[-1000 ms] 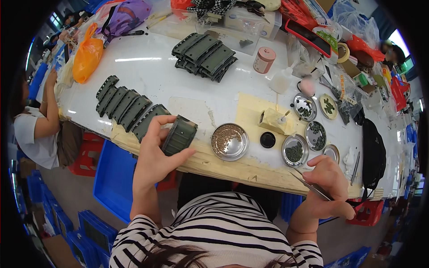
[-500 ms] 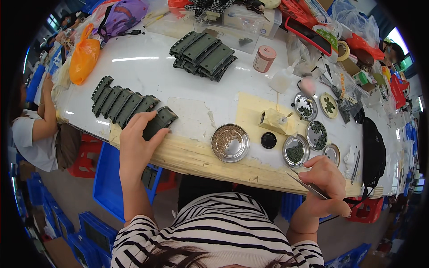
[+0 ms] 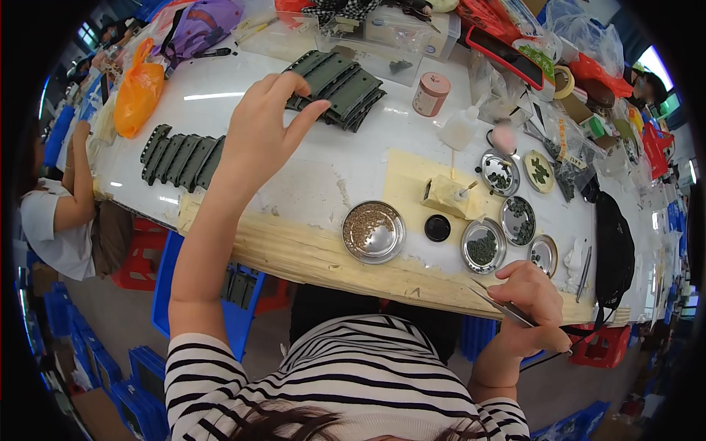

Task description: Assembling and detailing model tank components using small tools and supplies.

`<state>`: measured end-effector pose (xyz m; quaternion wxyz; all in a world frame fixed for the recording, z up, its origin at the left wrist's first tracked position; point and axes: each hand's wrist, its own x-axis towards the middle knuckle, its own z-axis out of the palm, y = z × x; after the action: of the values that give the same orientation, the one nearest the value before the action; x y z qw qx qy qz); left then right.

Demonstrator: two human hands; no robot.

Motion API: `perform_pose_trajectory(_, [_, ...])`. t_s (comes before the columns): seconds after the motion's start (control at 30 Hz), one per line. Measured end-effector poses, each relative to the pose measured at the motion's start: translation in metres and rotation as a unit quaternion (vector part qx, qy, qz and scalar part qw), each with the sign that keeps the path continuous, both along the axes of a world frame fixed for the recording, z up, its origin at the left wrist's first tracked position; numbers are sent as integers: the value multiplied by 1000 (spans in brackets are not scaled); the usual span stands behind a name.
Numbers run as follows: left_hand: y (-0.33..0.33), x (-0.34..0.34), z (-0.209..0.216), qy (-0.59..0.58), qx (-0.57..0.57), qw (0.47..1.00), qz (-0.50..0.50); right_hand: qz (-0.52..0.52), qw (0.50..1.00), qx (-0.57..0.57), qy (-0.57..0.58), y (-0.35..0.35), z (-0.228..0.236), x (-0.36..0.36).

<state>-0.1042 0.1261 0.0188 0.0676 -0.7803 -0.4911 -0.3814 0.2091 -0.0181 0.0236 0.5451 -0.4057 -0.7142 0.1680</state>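
My left hand (image 3: pixel 265 125) is at the left side of a stack of dark green ribbed plastic parts (image 3: pixel 340 84). Its thumb and fingers are spread, with nothing visible between them; whether the fingertips touch the stack I cannot tell. A row of similar green parts (image 3: pixel 180 158) lies on the table at the left, partly hidden behind my left forearm. My right hand (image 3: pixel 533 294) is closed around metal tweezers (image 3: pixel 507 305) above the table's front edge, tips pointing up and left. Nearest them is a round metal dish of small green pieces (image 3: pixel 482 248).
A metal dish of brown bits (image 3: pixel 373 231) stands near the front edge. Around a yellow block (image 3: pixel 450 197) are a black cap (image 3: pixel 437 228), more small dishes (image 3: pixel 518 220) and a pink jar (image 3: pixel 431 94). Bags and boxes crowd the back; a person (image 3: pixel 62 213) sits at the left.
My left hand has left the row's right end and moved up and right to the stack. My right hand has barely moved and still holds the tweezers.
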Motion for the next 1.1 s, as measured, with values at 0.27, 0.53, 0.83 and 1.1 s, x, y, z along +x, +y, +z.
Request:
perform_pose_trajectory(0.27, [78, 16, -18, 88, -64, 990, 91, -7, 1000, -3, -7, -6, -3, 2])
perform_pose_trajectory(0.53, [60, 11, -16, 36, -49, 996, 59, -19, 999, -24, -12, -3, -11, 5])
perform_pose_trajectory(0.83, [92, -11, -21, 0, 15, 995, 103, -9, 999, -22, -23, -2, -10, 1])
perform_pose_trajectory(1.1, [109, -21, -22, 82, -70, 989, 97, -10, 999, -28, -18, -3, -14, 6])
